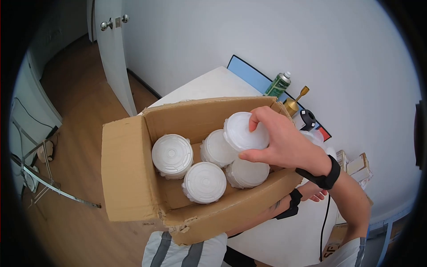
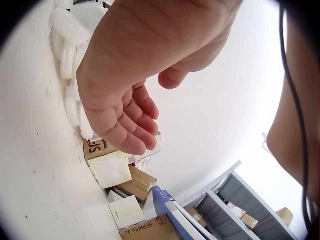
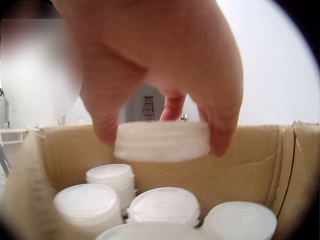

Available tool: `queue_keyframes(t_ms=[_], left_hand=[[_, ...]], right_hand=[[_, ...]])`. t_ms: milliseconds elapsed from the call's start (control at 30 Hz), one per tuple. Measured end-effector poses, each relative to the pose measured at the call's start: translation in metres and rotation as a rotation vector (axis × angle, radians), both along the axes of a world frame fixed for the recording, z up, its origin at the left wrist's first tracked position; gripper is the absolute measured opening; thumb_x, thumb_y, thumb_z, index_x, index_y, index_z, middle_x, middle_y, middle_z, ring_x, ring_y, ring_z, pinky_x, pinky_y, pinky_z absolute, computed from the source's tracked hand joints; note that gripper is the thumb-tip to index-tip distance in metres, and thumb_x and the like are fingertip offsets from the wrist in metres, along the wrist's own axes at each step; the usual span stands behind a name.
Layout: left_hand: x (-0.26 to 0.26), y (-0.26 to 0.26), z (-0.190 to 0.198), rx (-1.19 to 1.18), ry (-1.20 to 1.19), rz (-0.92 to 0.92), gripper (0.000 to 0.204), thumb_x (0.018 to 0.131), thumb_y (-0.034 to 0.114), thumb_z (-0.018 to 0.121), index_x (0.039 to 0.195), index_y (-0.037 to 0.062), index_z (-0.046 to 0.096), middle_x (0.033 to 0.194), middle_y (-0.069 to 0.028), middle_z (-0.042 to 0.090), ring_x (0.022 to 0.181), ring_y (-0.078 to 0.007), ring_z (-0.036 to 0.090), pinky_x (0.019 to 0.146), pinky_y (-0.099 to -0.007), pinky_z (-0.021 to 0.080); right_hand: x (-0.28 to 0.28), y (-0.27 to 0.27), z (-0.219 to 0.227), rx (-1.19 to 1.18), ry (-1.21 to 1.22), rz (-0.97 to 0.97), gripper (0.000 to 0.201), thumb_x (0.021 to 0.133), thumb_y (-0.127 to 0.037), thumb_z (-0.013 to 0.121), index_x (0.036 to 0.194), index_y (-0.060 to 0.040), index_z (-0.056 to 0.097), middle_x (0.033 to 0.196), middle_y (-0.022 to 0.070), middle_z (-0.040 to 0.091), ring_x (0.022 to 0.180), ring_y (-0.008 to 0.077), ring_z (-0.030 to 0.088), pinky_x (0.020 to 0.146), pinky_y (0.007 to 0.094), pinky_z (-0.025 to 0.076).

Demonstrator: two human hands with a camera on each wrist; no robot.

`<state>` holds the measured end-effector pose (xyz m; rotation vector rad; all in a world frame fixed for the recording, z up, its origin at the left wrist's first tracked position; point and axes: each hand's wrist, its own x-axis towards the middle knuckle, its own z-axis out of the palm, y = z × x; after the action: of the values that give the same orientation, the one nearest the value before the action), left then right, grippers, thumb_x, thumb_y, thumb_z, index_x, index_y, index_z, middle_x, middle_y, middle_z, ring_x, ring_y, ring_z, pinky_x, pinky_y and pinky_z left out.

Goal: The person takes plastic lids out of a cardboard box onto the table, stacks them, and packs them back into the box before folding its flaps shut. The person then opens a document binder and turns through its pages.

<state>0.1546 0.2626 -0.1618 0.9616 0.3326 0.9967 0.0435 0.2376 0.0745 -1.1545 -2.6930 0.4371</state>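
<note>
My right hand (image 1: 289, 140) pinches the rim of a short stack of round white plastic lids (image 3: 162, 142) between thumb and fingers. It holds them over an open cardboard box (image 1: 122, 171). Inside the box stand several stacks of the same lids; one stack (image 1: 172, 154) is at the left and another (image 1: 204, 182) near the front wall. My left forearm runs along the box's near side, partly hidden by it. Past the box's right end, my left hand (image 2: 132, 85) shows loosely bent fingers with nothing in them.
Beneath the box is a white table (image 1: 195, 86). At its wall side are a green spray can (image 1: 279, 84), a brass-coloured object (image 1: 291, 106) and a black device (image 1: 307, 119). Clear plastic containers (image 2: 70, 30) and small cartons (image 2: 110, 169) lie to the right. A black cable (image 1: 326, 227) hangs nearby.
</note>
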Motion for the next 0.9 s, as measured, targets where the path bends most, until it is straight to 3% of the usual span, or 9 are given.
queue_keyframes(t_ms=[100, 167, 300, 367, 500, 567, 767, 900], left_hand=[[-0.015, 0.005, 0.0, 0.051, 0.024, 0.137, 0.034, 0.102, 0.037, 0.056, 0.115, 0.0055, 0.062, 0.104, -0.0135, 0.069, 0.09, -0.0341, 0.072, 0.071, -0.048, 0.059], [-0.023, 0.009, -0.002, 0.09, 0.041, 0.216, 0.033, 0.102, 0.036, 0.057, 0.114, 0.0054, 0.062, 0.104, -0.0135, 0.069, 0.089, -0.0344, 0.072, 0.071, -0.0482, 0.059], [-0.041, 0.01, -0.016, 0.15, 0.085, 0.362, 0.032, 0.101, 0.034, 0.058, 0.114, 0.0054, 0.062, 0.104, -0.0136, 0.068, 0.089, -0.0349, 0.071, 0.071, -0.0485, 0.058], [-0.049, 0.012, -0.021, 0.184, 0.108, 0.436, 0.031, 0.1, 0.032, 0.058, 0.114, 0.0054, 0.062, 0.103, -0.0137, 0.068, 0.088, -0.0352, 0.071, 0.071, -0.0487, 0.058], [-0.058, 0.011, -0.026, 0.264, 0.166, 0.551, 0.029, 0.099, 0.03, 0.059, 0.114, 0.0054, 0.062, 0.103, -0.0138, 0.068, 0.087, -0.0358, 0.071, 0.071, -0.049, 0.058], [-0.068, 0.01, -0.032, 0.305, 0.203, 0.619, 0.028, 0.099, 0.029, 0.06, 0.113, 0.0053, 0.063, 0.103, -0.0139, 0.068, 0.087, -0.0361, 0.071, 0.071, -0.0492, 0.058], [-0.082, 0.007, -0.032, 0.455, 0.289, 0.782, 0.026, 0.097, 0.026, 0.061, 0.113, 0.0053, 0.063, 0.102, -0.0141, 0.068, 0.085, -0.037, 0.07, 0.071, -0.0497, 0.057], [-0.042, -0.01, -0.016, 0.65, 0.286, 0.699, 0.025, 0.096, 0.024, 0.062, 0.112, 0.0052, 0.063, 0.102, -0.0142, 0.068, 0.084, -0.0376, 0.07, 0.071, -0.05, 0.057]], right_hand=[[-0.016, 0.031, -0.034, -0.16, -0.195, 0.147, 0.063, 0.079, -0.039, 0.091, 0.115, -0.0007, 0.056, 0.11, 0.0213, 0.059, 0.107, 0.0385, 0.062, 0.093, 0.0451, 0.053], [-0.023, 0.041, -0.055, -0.194, -0.288, 0.203, 0.064, 0.083, -0.043, 0.089, 0.119, -0.0018, 0.054, 0.118, 0.0207, 0.058, 0.111, 0.0388, 0.061, 0.097, 0.0457, 0.052], [-0.042, 0.029, -0.044, -0.273, -0.41, 0.157, 0.068, 0.081, -0.042, 0.09, 0.12, -0.0017, 0.052, 0.12, 0.023, 0.057, 0.11, 0.0412, 0.062, 0.097, 0.0472, 0.052], [-0.044, 0.017, -0.041, -0.201, -0.499, 0.149, 0.071, 0.077, -0.031, 0.092, 0.123, 0.0038, 0.05, 0.117, 0.0291, 0.058, 0.11, 0.046, 0.064, 0.091, 0.0496, 0.058], [-0.05, 0.014, -0.052, -0.049, -0.5, 0.133, 0.072, 0.074, -0.022, 0.091, 0.124, 0.0053, 0.048, 0.114, 0.0309, 0.057, 0.106, 0.0487, 0.066, 0.085, 0.0506, 0.06], [-0.052, 0.016, -0.058, 0.035, -0.343, 0.206, 0.068, 0.072, -0.017, 0.09, 0.121, 0.0061, 0.047, 0.113, 0.0312, 0.057, 0.105, 0.049, 0.066, 0.082, 0.05, 0.061], [-0.05, 0.028, -0.072, -0.087, -0.381, 0.209, 0.077, 0.068, -0.017, 0.09, 0.127, 0.0087, 0.047, 0.12, 0.0327, 0.055, 0.11, 0.05, 0.065, 0.087, 0.0502, 0.06], [-0.046, 0.033, -0.086, -0.12, -0.381, 0.167, 0.089, 0.065, -0.02, 0.091, 0.136, 0.0091, 0.046, 0.13, 0.0349, 0.053, 0.116, 0.0509, 0.063, 0.094, 0.0515, 0.058]])
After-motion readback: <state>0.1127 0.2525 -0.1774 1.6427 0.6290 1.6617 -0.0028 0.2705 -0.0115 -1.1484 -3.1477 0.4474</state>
